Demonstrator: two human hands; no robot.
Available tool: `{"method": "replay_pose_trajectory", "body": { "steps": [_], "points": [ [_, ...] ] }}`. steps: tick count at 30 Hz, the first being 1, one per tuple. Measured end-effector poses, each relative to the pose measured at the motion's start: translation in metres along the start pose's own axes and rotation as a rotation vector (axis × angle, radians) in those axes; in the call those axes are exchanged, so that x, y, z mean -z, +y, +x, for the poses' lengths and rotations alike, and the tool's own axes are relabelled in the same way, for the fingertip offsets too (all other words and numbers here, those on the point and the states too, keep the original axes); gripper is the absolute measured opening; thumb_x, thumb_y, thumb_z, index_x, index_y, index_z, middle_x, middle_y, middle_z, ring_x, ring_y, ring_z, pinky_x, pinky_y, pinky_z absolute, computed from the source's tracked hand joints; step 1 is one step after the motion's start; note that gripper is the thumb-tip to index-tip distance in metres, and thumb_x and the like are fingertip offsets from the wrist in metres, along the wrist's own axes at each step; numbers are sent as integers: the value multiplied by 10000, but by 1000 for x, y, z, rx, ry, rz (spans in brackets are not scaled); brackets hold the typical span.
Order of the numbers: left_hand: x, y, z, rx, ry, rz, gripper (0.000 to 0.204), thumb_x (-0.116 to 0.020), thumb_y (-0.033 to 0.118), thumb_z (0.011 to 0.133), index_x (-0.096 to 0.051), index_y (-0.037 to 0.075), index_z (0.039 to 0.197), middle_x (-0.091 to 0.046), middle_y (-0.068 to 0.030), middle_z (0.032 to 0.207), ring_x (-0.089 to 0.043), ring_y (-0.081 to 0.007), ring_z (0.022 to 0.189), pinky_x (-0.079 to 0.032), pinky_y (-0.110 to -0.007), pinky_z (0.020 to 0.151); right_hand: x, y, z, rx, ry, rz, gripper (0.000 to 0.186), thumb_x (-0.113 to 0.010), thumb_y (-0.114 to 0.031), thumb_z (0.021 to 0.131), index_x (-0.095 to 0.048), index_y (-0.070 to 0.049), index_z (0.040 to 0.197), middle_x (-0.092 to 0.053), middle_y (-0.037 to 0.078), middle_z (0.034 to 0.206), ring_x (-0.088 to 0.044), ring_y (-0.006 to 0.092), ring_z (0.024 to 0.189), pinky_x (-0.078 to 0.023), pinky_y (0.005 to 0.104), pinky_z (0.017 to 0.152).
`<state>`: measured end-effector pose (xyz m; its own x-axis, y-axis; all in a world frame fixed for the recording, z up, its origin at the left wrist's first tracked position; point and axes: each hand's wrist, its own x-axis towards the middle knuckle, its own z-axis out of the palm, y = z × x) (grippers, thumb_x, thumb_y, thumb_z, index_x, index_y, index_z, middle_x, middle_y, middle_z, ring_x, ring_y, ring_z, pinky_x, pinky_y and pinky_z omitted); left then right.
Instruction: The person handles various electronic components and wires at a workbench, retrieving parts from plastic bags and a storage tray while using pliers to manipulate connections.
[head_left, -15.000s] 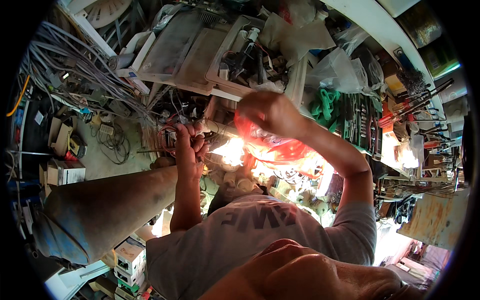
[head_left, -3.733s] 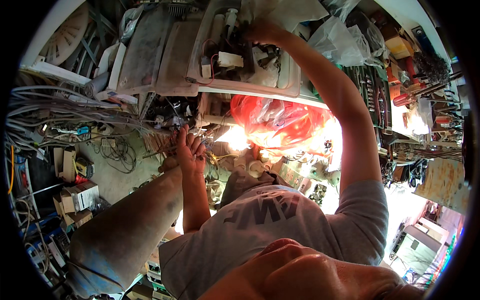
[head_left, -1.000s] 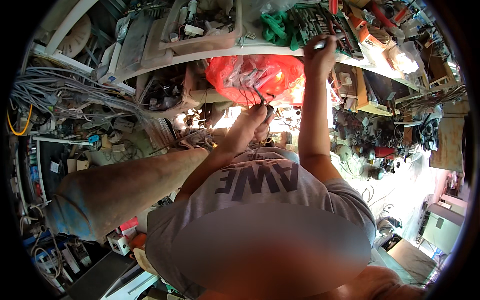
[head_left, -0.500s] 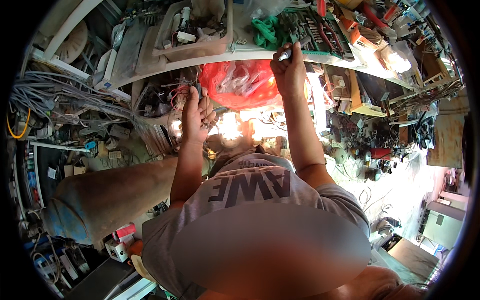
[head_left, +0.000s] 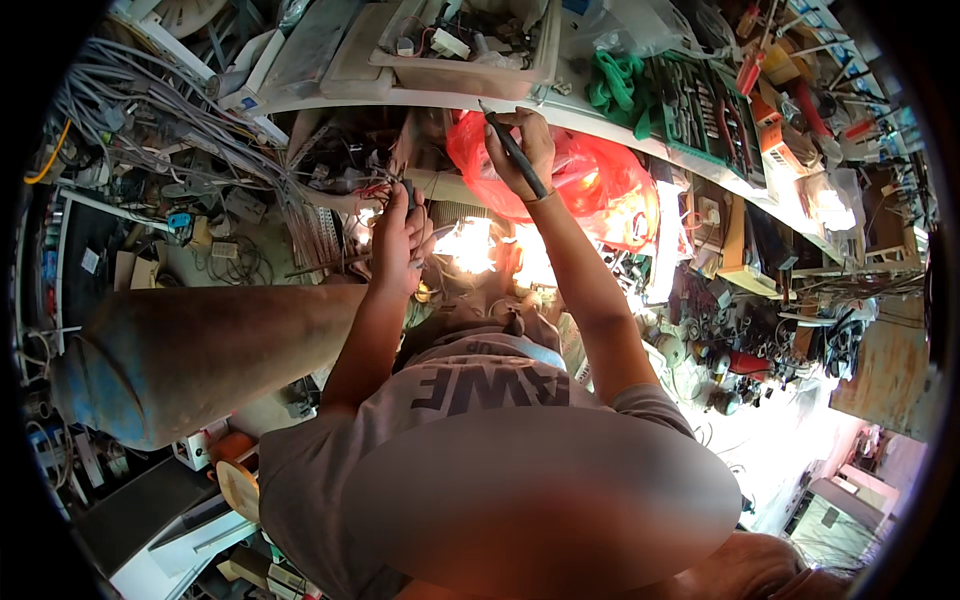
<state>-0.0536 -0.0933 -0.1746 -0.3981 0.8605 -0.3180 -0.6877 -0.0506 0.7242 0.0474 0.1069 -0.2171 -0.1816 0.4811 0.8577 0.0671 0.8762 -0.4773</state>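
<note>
In my right hand is a dark, pen-shaped tool with a thin pointed tip. Its tip points up and left toward the workbench edge, and its thick end rests near the wrist. My left hand is raised lower and further left, fingers closed around a small dark part. Thin wires show near that part; whether they belong to it I cannot tell. Behind my right hand hangs a red plastic bag, below the front edge of the white workbench.
On the bench stand a clear plastic bin of electrical parts, a bundle of green cloth and a green tool tray. Grey cables crowd the left. A large rusty cylinder lies beside my left arm.
My right hand has moved left, away from the green tool tray, and the tool now shows along its length. My left hand stays raised with the dark part. The whole view has shifted.
</note>
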Motion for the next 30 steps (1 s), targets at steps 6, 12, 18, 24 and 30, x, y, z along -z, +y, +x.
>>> {"method": "replay_pose_trajectory", "body": {
  "steps": [6, 12, 18, 24, 30],
  "points": [
    [30, -11, -2, 74, 58, 0, 309, -462, 416, 983, -492, 119, 903, -266, 95, 535, -214, -19, 416, -176, -202, 398, -37, 46, 17, 242, -53, -70, 241, -762, -47, 645, -595, -71, 818, -617, 73, 808, -574, 294, 782, -473, 387, 790],
    [48, -17, -1, 87, 84, -7, 310, -415, 402, 1005, -485, 118, 902, -249, 98, 547, -182, -15, 412, -151, -196, 372, -46, 47, 11, 256, -96, -146, 245, -751, -31, 651, -569, -76, 809, -623, 32, 786, -567, 248, 768, -459, 427, 821],
    [47, -21, 11, 117, 130, 10, 306, -421, 405, 1002, -474, 129, 880, -256, 95, 550, -180, -15, 410, -162, -192, 365, -52, 54, 7, 264, 7, -186, 234, -719, -8, 668, -535, -71, 797, -582, 36, 724, -555, 246, 683, -472, 424, 809],
    [49, -22, 19, 139, 124, 11, 305, -426, 402, 1001, -474, 129, 874, -250, 96, 556, -177, -14, 422, -163, -187, 380, -54, 60, 7, 255, 44, -192, 231, -726, -1, 664, -540, -71, 781, -575, 53, 711, -549, 262, 699, -478, 418, 775],
    [51, -19, 22, 153, 131, 14, 301, -430, 398, 1001, -474, 126, 880, -248, 95, 559, -179, -10, 424, -162, -186, 381, -56, 58, 8, 258, 8, -211, 242, -740, -6, 649, -538, -75, 763, -586, 48, 716, -552, 264, 708, -474, 422, 775]
  ]
}}
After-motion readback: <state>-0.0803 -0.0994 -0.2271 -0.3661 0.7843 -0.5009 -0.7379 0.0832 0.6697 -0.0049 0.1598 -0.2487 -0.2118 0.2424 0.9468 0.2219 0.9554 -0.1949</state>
